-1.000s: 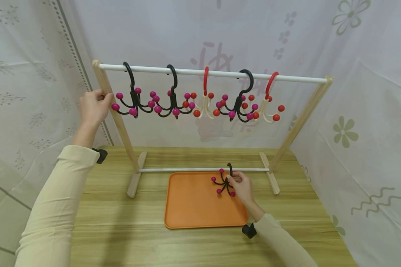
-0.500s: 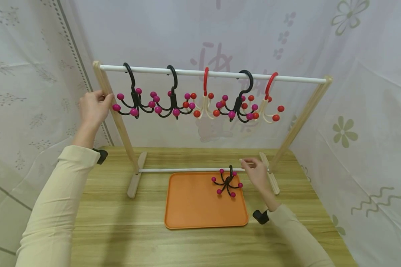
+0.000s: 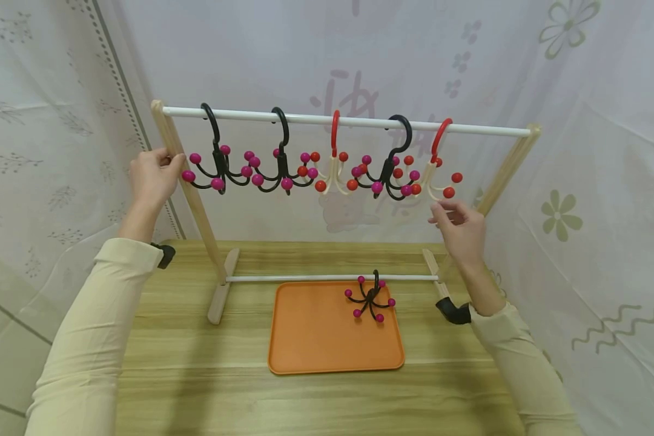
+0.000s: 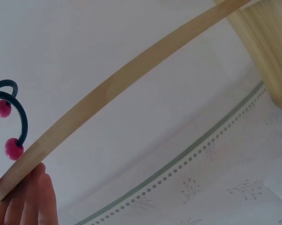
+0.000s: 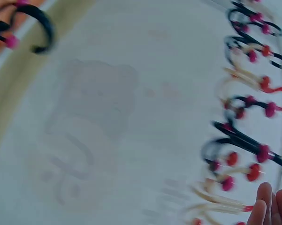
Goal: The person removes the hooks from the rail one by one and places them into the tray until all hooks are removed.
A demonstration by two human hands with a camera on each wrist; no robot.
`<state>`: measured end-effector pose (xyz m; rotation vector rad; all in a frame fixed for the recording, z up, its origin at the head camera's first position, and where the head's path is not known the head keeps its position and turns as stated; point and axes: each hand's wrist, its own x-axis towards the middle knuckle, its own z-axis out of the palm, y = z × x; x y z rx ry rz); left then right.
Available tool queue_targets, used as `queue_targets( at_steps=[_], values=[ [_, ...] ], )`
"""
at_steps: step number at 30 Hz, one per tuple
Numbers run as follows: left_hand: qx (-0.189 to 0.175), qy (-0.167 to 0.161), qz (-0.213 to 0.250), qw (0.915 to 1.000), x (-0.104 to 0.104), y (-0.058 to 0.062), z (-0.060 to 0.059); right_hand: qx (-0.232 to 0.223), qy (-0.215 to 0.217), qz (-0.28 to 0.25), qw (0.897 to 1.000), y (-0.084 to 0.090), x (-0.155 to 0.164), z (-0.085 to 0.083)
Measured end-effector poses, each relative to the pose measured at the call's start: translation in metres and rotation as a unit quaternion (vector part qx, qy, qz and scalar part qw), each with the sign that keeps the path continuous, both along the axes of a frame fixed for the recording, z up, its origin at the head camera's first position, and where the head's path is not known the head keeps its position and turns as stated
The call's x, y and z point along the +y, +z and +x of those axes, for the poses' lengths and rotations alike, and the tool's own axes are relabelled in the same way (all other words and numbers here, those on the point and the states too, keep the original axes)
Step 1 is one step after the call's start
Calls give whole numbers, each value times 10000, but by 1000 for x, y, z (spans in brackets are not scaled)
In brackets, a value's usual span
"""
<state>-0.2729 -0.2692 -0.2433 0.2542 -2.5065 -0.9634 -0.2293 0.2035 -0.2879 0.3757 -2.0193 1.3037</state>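
Note:
In the head view, my left hand (image 3: 155, 175) holds the left wooden post (image 3: 198, 212) of a hanging rack, thumb on one side and fingers (image 4: 30, 197) on the other. My right hand (image 3: 462, 233) is raised just below the rightmost hanger, which has a red hook (image 3: 439, 140) and cream arms with red balls. Nothing is in this hand; its fingers are loosely bent. On the orange tray (image 3: 327, 345) lies a black multi-arm hanger (image 3: 370, 297) with magenta balls. Several more hangers, black or cream with red hooks, hang along the white top rail (image 3: 310, 119).
A white lower bar (image 3: 283, 278) runs between the rack's wooden feet (image 3: 218, 303), just behind the tray. The right post (image 3: 504, 175) stands beside my right hand. Patterned white curtains (image 3: 594, 181) surround the wooden table (image 3: 240, 393).
My right hand has let go of the black hanger on the tray and risen up and to the right, towards the rightmost hanging one. My left hand stays on the post.

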Motion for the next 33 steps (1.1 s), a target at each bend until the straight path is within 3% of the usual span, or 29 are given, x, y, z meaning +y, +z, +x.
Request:
queue_targets(
  at_steps=[5, 15, 22, 33],
  values=[
    [-10, 14, -6, 10000, 0, 0, -1, 210, -339, -70, 9992, 25, 9, -21],
    [-72, 20, 64, 10000, 0, -1, -1, -922, -754, 455, 9918, 58, 12, -53],
    [6, -8, 0, 10000, -1, -1, -1, -1229, -819, 693, 9866, 66, 8, -61],
    [24, -8, 57, 10000, 0, -1, -2, -978, -824, 598, 9900, 70, 2, -72]
  ],
)
